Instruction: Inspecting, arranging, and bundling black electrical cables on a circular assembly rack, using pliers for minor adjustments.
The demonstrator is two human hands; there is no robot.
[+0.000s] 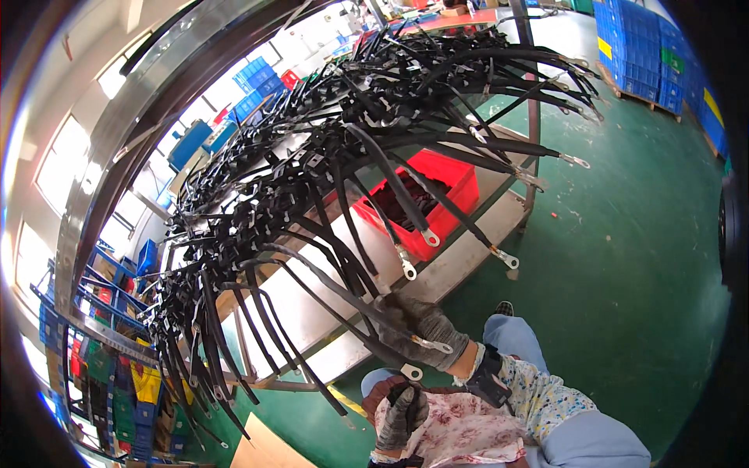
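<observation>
Many black sleeved cables [390, 179] with ring-shaped metal lugs hang over the near edge of a rack. My right hand [425, 324], in a grey glove, reaches in among the hanging ends. Its fingers, blurred and partly covered by cables, appear closed round a black cable [355, 261]. Two lug ends, one a ring lug [412, 372], hang across and beside that hand. My left hand [406, 413], also gloved in grey, is held low over my lap with its fingers curled. Something dark shows at its fingertips, too small to name.
Under the cables, a red bin [460, 183] with dark pieces inside stands on a pale shelf [335, 355]. A metal frame post [86, 195] rises at left. Blue crates [636, 54] are stacked on a pallet at far right. Cardboard [265, 444] lies on the green floor.
</observation>
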